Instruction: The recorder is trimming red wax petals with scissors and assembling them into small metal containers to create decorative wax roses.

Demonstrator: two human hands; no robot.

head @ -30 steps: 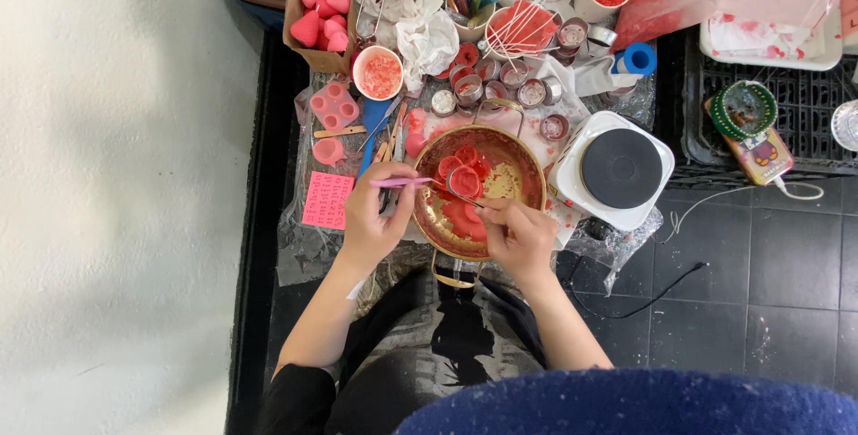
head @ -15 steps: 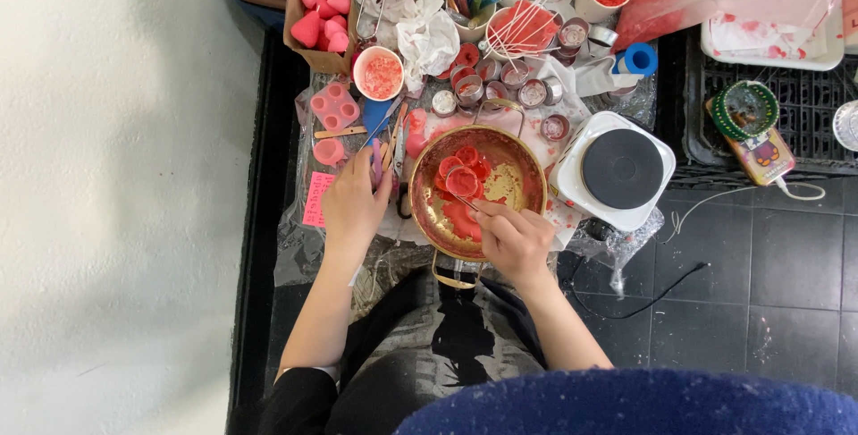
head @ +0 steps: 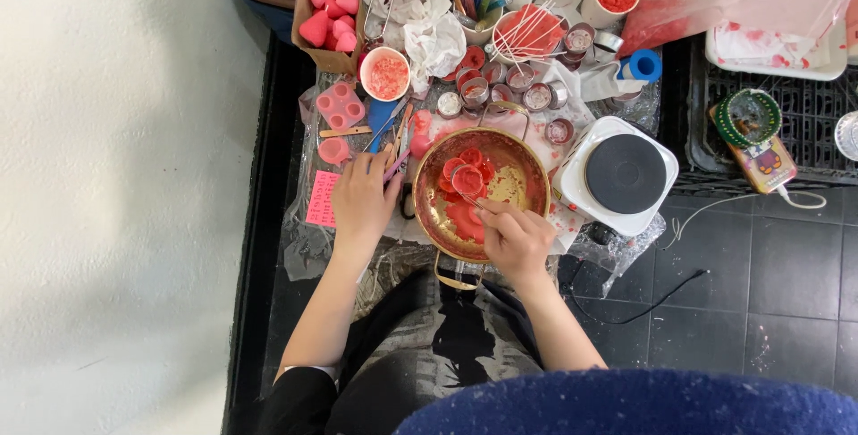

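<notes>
The right hand (head: 517,240) is clenched around a thin metal tool (head: 472,200), whose tip reaches to a red round wax piece (head: 467,179) inside the shiny copper-coloured round pan (head: 527,169); several more red pieces lie in the left half of the pan beside a pale yellowish patch. The left hand (head: 362,200) rests just left of the pan, its fingers curled around a slim pink stick (head: 396,165) that points up and to the right, near a pink paper slip (head: 320,199). Just beyond the left hand lie a pink silicone mould with round cavities (head: 340,105) and a white cup of pink granules (head: 385,75). Right of the pan, almost touching it, stands a white electric hotplate with a dark round plate (head: 625,173). Further up sit small metal tins (head: 521,77) and a cardboard box of red cone shapes (head: 327,8).
</notes>
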